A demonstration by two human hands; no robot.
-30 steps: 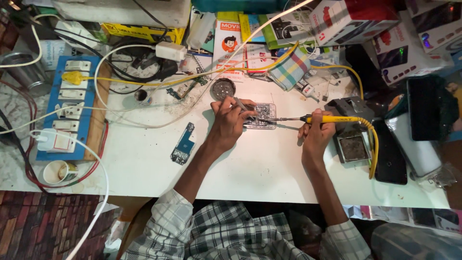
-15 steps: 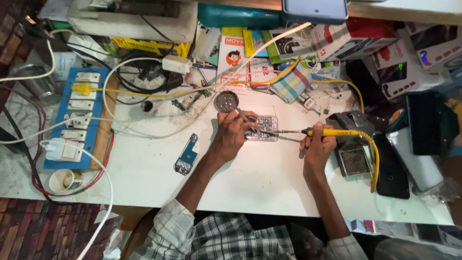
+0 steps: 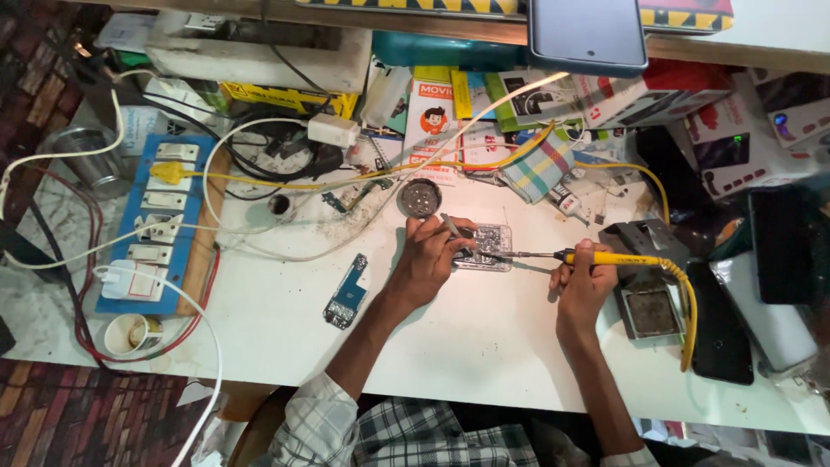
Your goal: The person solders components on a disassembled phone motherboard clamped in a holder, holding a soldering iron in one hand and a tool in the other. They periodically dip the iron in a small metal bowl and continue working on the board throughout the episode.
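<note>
Soldering is under way: right hand (image 3: 581,290) grasps the yellow soldering iron (image 3: 605,258), tip on the circuit board (image 3: 486,246). Left hand (image 3: 428,264) pinches tweezers (image 3: 454,228) over the board. The blue module (image 3: 346,291), left of the board, lies untouched.

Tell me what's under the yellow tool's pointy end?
The yellow soldering iron in the right hand points at a small circuit board on the white table. The left hand covers the board's left side, so that part is hidden.
</note>
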